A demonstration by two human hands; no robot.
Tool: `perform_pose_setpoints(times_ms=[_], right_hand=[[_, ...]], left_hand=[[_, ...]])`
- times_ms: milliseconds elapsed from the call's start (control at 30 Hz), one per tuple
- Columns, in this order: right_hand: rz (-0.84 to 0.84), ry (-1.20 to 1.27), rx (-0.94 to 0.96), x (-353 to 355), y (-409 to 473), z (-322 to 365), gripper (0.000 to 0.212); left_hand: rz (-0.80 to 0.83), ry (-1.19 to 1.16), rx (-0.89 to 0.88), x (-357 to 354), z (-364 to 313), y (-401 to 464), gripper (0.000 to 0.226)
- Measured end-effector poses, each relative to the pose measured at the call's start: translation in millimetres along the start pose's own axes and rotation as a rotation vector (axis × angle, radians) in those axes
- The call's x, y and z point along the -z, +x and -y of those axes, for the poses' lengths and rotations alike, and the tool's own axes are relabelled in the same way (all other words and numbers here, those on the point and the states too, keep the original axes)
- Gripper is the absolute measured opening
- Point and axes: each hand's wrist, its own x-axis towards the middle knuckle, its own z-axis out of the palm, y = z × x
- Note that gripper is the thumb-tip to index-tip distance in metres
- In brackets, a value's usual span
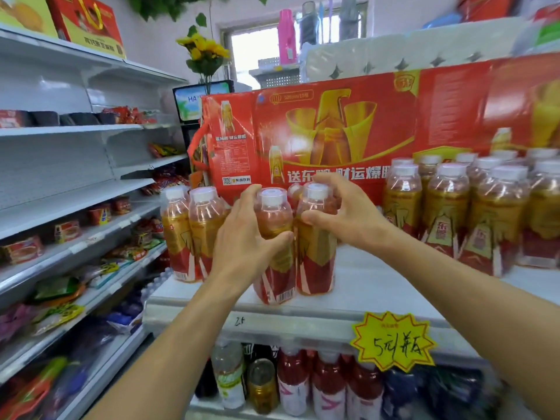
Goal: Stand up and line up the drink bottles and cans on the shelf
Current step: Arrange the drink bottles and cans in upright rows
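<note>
On the top shelf (363, 286), the left hand (242, 237) and right hand (345, 213) each curl round an upright energy-drink bottle (274, 237); shoving could topple neighbouring bottles (194, 231).

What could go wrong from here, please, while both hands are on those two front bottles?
1. The two gripped bottles stand near the front edge of the shelf; a pull toward the person could tip one off.
2. The left hand sits close to the left bottle pair; a sideways nudge might topple them.
3. The right hand reaches near the red carton behind; pushing back could knock bottles against it.
</note>
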Motion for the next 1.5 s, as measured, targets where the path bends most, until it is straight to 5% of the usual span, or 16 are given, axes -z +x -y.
perform_pose_setpoints(times_ms=[500,900,1100,1267,1500], right_hand=[[-0.239,-0.287,-0.172,219.7,-100.7,-66.5,0.068],[-0.306,-0.383,-0.263,294.9,-133.3,-107.9,0.067],[-0.178,-0.523,-0.301,298.4,-116.1,-100.1,0.066],[-0.298,-0.59,-0.036,276.3,-84.1,-69.4,0.052],[-0.034,-0.585,0.122,223.2,-9.8,-31.1,0.049]], left_hand=[[0.216,-0.337,-0.155,-147.6,-177.0,9.0,0.09],[0.291,-0.321,-0.178,-216.0,-247.0,-3.1,0.094],[0.37,-0.344,-0.132,-211.4,-251.6,-2.3,0.096],[0.46,-0.405,-0.064,-192.2,-227.5,3.3,0.088],[0.253,-0.313,0.172,-150.1,-121.6,66.8,0.057]])
